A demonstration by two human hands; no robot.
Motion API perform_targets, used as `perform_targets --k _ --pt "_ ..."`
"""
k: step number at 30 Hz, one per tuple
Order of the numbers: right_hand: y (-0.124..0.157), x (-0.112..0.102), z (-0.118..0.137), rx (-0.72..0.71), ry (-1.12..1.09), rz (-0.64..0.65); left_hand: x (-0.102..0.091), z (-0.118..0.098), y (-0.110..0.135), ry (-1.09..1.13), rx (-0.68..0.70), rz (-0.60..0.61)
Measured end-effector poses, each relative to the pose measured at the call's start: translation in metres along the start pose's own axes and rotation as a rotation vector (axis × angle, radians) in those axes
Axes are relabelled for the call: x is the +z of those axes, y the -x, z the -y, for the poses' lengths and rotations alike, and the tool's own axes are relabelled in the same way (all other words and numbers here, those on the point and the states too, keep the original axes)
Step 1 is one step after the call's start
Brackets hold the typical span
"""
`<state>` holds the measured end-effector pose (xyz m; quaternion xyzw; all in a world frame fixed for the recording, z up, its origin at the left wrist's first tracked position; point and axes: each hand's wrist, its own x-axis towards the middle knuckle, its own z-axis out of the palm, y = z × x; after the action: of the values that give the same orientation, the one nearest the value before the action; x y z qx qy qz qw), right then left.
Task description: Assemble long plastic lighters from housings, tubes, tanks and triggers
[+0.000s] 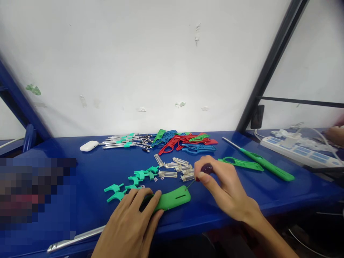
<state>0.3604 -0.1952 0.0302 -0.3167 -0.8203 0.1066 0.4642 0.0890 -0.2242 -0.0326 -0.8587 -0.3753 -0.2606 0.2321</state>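
My left hand (pixel 130 220) is closed around a green gas lighter (pixel 174 197), pressing it to the blue table near the front edge. A silver metal tube (pixel 77 237) sticks out on the other side of this hand, toward the lower left. My right hand (pixel 227 190) grips the dark handle of a screwdriver (pixel 206 169). Its thin shaft slants down to the right end of the green lighter; whether the tip is inside or only touching, I cannot tell. Just behind the lighter lie teal plastic triggers (pixel 139 175) and clear fuel tanks (pixel 172 165).
At the back are metal tubes with wires (pixel 126 141), a white case (pixel 89 146) and red, blue and green casing halves (pixel 174 141). Rightward lie a green casing half (pixel 242 163), an assembled green lighter (pixel 268 165) and a power strip (pixel 301 152). Another person's hand (pixel 334 135) shows far right.
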Motion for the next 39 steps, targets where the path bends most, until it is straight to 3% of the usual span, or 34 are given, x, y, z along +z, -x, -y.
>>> perform_targets --k 4,8,14,17,22,26,28,31,36,39 --pt "-0.004 -0.005 0.002 -0.126 -0.003 0.137 0.000 -0.001 -0.001 -0.019 0.036 0.020" --pt "-0.007 -0.005 0.003 -0.117 -0.026 0.189 -0.002 -0.001 -0.003 -0.036 0.060 0.036" --pt "-0.012 0.006 -0.004 0.119 0.003 -0.030 -0.003 0.000 -0.004 -0.074 0.088 0.063" --pt "-0.014 0.006 -0.003 0.042 -0.002 -0.122 -0.003 0.001 -0.004 -0.083 0.089 0.062" --pt "-0.014 0.007 0.005 -0.046 -0.217 -0.111 -0.003 0.000 -0.005 -0.086 0.073 0.051" --pt "-0.013 0.016 0.006 -0.103 -0.174 -0.268 -0.004 -0.001 -0.006 -0.077 0.067 0.058" --pt "-0.013 0.018 0.006 -0.090 -0.118 -0.257 -0.003 0.000 -0.006 -0.073 0.066 0.054" --pt "-0.013 0.018 0.006 0.018 -0.208 -0.186 -0.002 0.000 -0.005 -0.065 0.068 0.041" --pt "-0.013 0.016 0.006 -0.013 -0.134 -0.291 -0.002 -0.001 -0.006 -0.066 0.071 0.032" --pt "-0.013 0.011 0.008 -0.009 -0.152 -0.186 -0.003 0.000 -0.006 -0.058 0.073 0.035"
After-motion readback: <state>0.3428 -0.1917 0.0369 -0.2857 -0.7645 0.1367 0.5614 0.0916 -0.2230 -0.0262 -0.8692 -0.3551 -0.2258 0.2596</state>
